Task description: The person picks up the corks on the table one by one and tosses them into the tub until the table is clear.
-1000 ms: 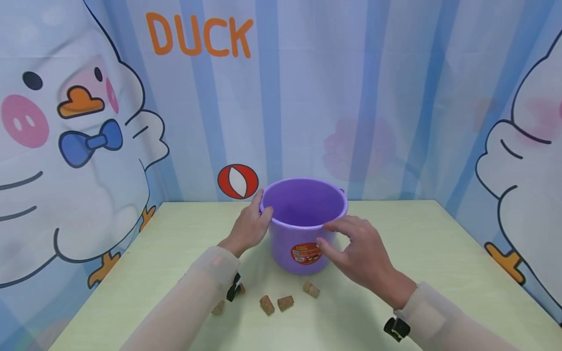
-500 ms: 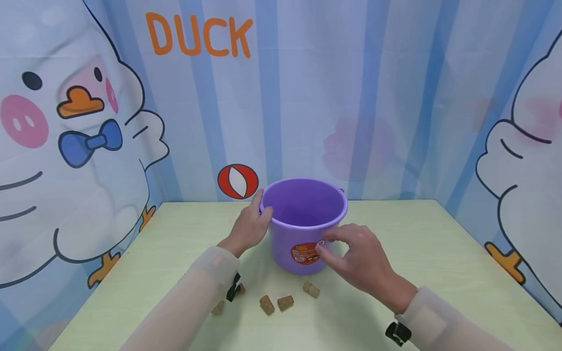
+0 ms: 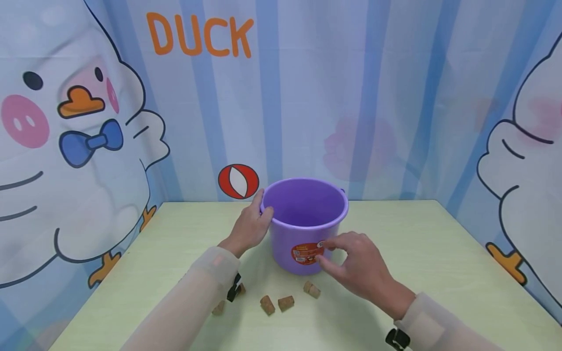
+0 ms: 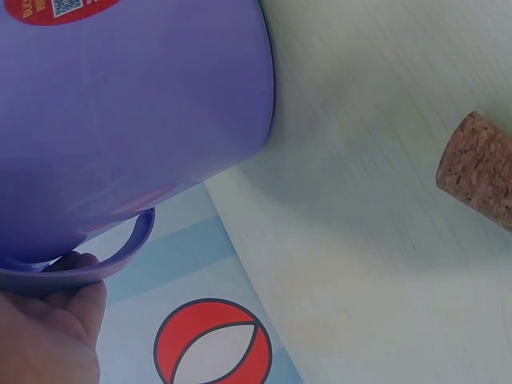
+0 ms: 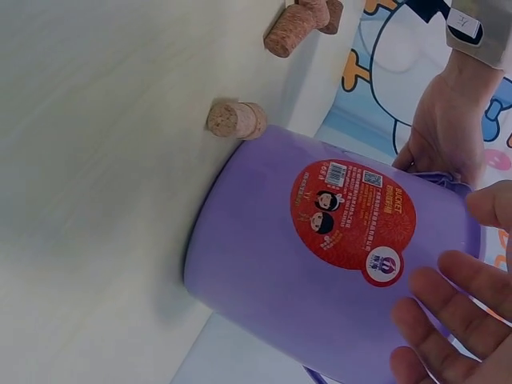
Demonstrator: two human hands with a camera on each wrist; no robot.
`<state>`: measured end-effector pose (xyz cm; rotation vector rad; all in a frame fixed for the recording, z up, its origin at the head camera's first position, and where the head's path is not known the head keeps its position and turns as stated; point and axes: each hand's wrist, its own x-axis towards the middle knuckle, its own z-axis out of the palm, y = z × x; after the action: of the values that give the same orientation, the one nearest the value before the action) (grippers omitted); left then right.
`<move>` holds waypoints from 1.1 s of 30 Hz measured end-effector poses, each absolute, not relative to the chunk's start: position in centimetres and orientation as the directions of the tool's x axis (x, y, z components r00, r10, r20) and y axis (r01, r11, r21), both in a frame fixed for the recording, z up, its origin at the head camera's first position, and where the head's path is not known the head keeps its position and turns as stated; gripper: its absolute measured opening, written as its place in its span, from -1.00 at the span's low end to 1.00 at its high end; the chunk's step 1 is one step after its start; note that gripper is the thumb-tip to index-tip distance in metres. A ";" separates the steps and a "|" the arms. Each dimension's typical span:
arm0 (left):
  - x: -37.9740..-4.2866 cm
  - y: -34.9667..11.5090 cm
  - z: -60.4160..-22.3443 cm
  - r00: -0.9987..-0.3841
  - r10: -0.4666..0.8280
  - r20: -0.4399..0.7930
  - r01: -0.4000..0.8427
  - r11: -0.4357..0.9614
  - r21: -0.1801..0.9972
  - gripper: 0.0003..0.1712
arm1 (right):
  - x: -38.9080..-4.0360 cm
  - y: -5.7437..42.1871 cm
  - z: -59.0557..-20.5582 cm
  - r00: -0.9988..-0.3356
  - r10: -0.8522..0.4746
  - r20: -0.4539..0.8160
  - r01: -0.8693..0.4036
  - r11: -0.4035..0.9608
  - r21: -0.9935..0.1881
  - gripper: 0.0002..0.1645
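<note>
A purple bucket [image 3: 281, 243] stands upright on the table, its mouth facing up and a red label [image 3: 303, 254] on its front. My left hand [image 3: 248, 226] grips the bucket's rim at the left, thumb inside and fingers outside or under the lip. The left wrist view shows that hand [image 4: 56, 328] at the rim, beside a loop-shaped purple part. My right hand [image 3: 362, 263] hovers at the bucket's front right, fingers loosely bent and apart, with nothing in it. In the right wrist view its fingers [image 5: 448, 308] spread over the bucket's side near the label.
Several corks lie on the pale table [image 3: 439, 273] in front of the bucket, among them a cork [image 3: 312, 289] nearest its base and another cork [image 3: 267, 305] further forward. My left sleeve partly covers others. A duck-print curtain [image 3: 307, 97] hangs behind the table.
My right hand has come down from the bucket's rim to the height of the label. The left hand, the bucket and the corks keep their places.
</note>
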<state>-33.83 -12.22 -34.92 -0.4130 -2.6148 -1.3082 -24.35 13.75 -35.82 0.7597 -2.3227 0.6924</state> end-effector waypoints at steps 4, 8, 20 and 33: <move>-33.9 -12.3 -35.0 -0.943 0.163 0.289 0.329 0.572 0.751 -0.14 | -24.3 13.7 -36.2 -0.673 -0.343 0.656 -0.643 0.709 -0.289 -0.78; -33.9 -12.3 -35.0 -0.941 0.162 0.296 0.335 0.569 0.751 -0.15 | -24.3 13.7 -36.6 -0.690 -0.343 0.637 -0.633 0.712 -0.302 -0.79; -33.9 -12.3 -35.1 -0.940 0.162 0.301 0.339 0.569 0.750 -0.17 | -24.3 13.5 -37.5 -0.700 -0.356 0.619 -0.624 0.726 -0.288 -0.78; -33.9 -12.2 -35.0 -0.940 0.165 0.300 0.339 0.573 0.746 -0.16 | -24.1 13.0 -38.3 -0.762 -0.349 0.545 -0.566 0.768 -0.299 -0.82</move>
<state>-33.88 -12.24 -35.04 -0.4226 -2.6069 -1.2994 -24.13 12.96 -38.28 0.6897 -2.4959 0.6296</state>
